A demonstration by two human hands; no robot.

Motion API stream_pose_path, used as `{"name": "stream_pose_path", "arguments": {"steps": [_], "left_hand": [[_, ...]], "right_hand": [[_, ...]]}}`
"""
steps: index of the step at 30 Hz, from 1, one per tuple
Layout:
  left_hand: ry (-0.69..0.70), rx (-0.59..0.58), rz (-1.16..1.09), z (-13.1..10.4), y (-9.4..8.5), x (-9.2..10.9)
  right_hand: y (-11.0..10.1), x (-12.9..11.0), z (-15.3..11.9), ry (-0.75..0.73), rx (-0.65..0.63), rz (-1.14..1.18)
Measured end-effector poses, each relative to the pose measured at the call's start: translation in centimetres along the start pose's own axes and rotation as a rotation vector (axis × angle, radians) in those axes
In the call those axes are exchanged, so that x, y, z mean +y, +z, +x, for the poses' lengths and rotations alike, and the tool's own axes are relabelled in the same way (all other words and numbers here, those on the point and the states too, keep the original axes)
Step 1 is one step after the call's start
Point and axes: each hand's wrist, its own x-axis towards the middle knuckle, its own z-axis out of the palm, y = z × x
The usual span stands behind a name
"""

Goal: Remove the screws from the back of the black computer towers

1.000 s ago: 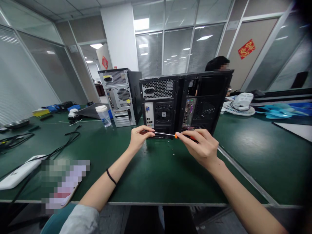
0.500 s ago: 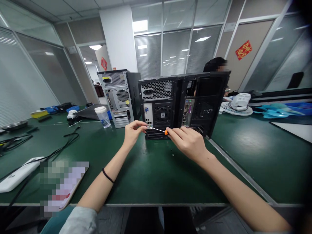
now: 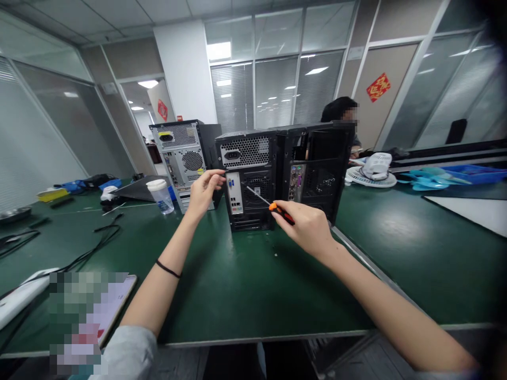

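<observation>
My right hand point(image 3: 307, 224) is wrapped round the orange and black handle of a screwdriver point(image 3: 282, 212). Its thin metal shaft points up and left, the tip in front of the back panel of the middle black computer case point(image 3: 249, 153); I cannot tell whether it touches. At that case's left edge, my left hand point(image 3: 204, 192) has thumb and index finger pinched together. A tiny dark thing may be between them, too small to name. The case stands upright, its power socket, ports and fan grille facing me.
An open black case point(image 3: 293, 158) stands against the middle one's right side; a silver-backed tower point(image 3: 190, 163) is to the left. A lidded cup point(image 3: 160, 196), black cables point(image 3: 95, 248) and a phone point(image 3: 119, 301) lie leftward. A white fan point(image 3: 374, 169) and a person point(image 3: 338, 110) are behind right.
My hands have come apart: the left rose to the case's upper left edge, leaving the screwdriver's tip. The screwdriver now tilts more steeply upward. The whole view has shifted slightly.
</observation>
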Motion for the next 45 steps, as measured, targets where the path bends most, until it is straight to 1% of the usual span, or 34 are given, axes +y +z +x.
{"name": "stream_pose_path", "arguments": {"steps": [2, 4, 6, 8, 13, 16, 18, 20, 25, 29, 32, 35, 39, 42, 45], "left_hand": [[0.139, 0.066, 0.239, 1.2, -0.3, 0.5], [0.261, 0.104, 0.440, 2.4, -0.7, 1.0], [0.337, 0.126, 0.572, 3.6, -0.9, 1.3], [0.388, 0.112, 0.632, 5.0, -1.1, 1.4], [0.436, -0.018, 0.657, 8.3, -1.2, 0.4], [0.405, -0.092, 0.674, 9.6, -0.8, -0.1], [0.375, -0.129, 0.692, 10.0, -0.4, -0.3], [0.358, -0.136, 0.692, 10.3, 0.0, -0.2], [0.316, -0.065, 0.697, 10.6, 0.8, 0.4], [0.265, -0.063, 0.771, 10.4, 1.3, 1.4], [0.218, -0.056, 0.866, 10.1, 2.0, 2.2], [0.178, -0.031, 0.929, 9.9, 2.8, 2.8], [0.194, -0.041, 0.947, 9.9, 3.5, 3.0], [0.199, -0.060, 0.973, 10.1, 3.7, 3.0], [0.211, -0.069, 1.003, 10.2, 3.6, 3.0]], "right_hand": [[0.1, 0.5, 0.0, 0.117, -0.003, 0.088], [0.4, 1.0, 0.1, 0.236, -0.008, 0.163], [0.6, 1.7, 0.3, 0.343, -0.009, 0.245], [0.9, 2.2, 0.6, 0.438, -0.014, 0.342], [1.0, 3.2, 1.3, 0.652, -0.038, 0.550], [1.1, 3.5, 1.6, 0.765, -0.058, 0.641], [1.2, 3.7, 1.8, 0.809, -0.053, 0.697], [1.4, 3.9, 1.9, 0.838, -0.035, 0.756], [1.6, 4.2, 2.1, 0.864, 0.030, 0.883], [1.7, 4.3, 2.5, 0.835, 0.155, 0.946], [2.5, 4.8, 3.1, 0.803, 0.234, 0.954], [3.9, 5.5, 3.7, 0.779, 0.288, 0.863], [6.1, 6.2, 4.6, 0.781, 0.388, 0.677], [7.4, 6.4, 5.4, 0.776, 0.429, 0.592], [8.5, 6.5, 6.2, 0.811, 0.464, 0.537]]}}
